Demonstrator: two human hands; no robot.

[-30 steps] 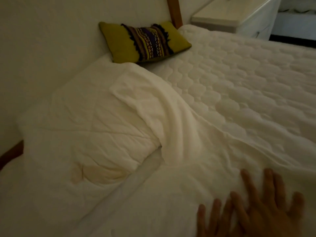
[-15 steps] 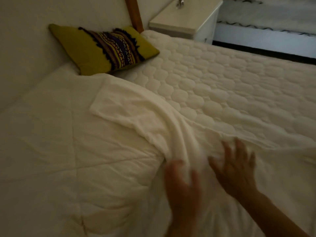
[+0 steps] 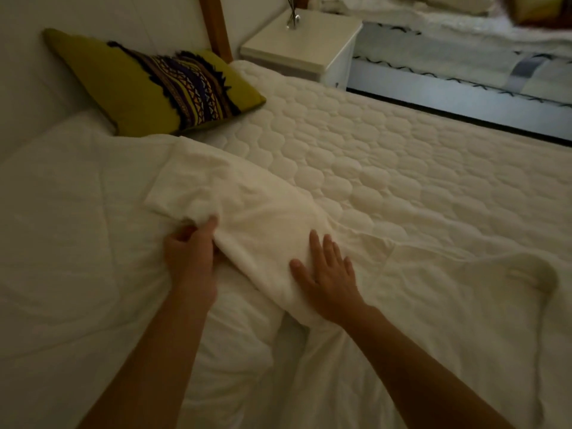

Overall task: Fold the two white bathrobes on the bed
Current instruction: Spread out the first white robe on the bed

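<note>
White bathrobe (image 3: 263,212): in your head view it lies as a long, loosely bunched band across the middle. It runs from about 10 o'clock down to 5 o'clock, partly over the duvet (image 3: 62,227) and partly over the mattress cover (image 3: 402,168).
Left hand (image 3: 190,252): your fingers are curled with the thumb on top. They grip the bathrobe's edge on its 9 o'clock side, where the cloth rises into a small fold.
Right hand (image 3: 328,275): it lies flat and palm down on the bathrobe, at 4 o'clock from your left hand. The fingers are straight and slightly spread, pressing the cloth and holding nothing.
More white cloth (image 3: 464,305): it spreads toward 4 o'clock of the frame and ends in a curled corner. You cannot tell whether it belongs to this bathrobe or to the second one.
Duvet: white and creased, it fills the 9 o'clock side.
Mattress cover: cream and quilted in rounded cells, it shows from the centre out to 2 o'clock.
Cushion (image 3: 130,85): olive-yellow with a dark patterned band, it leans on the headboard (image 3: 123,20) at 11 o'clock.
Nightstand (image 3: 303,48): white, at 12 o'clock, with thin sticks (image 3: 292,13) standing on top.
Light: dim, so the weave and seams are hard to read.
</note>
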